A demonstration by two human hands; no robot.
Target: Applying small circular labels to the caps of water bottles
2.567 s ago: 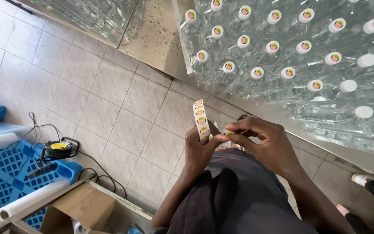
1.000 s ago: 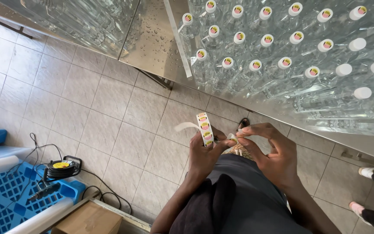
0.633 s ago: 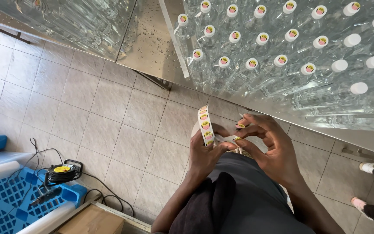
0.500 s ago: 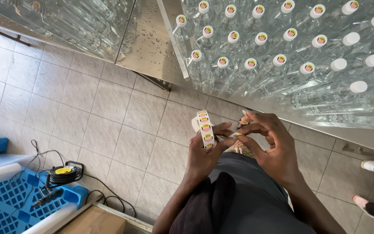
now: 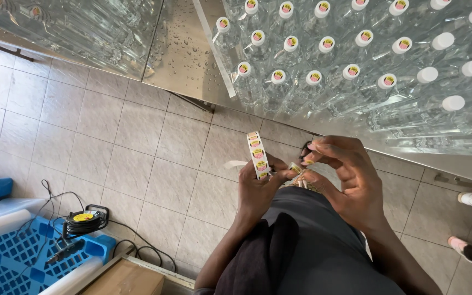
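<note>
Rows of clear capped bottles fill the steel table up to its near edge, most caps already stickered. Open tiled floor lies left; a blue crate sits well apart. The left hand grips the sticker roll upright; the right hand pinches a sticker just beside it.

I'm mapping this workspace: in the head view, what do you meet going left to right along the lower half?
Blue crate → cable reel → cardboard box → left hand holding the sticker roll → right hand → another person's shoes.
</note>
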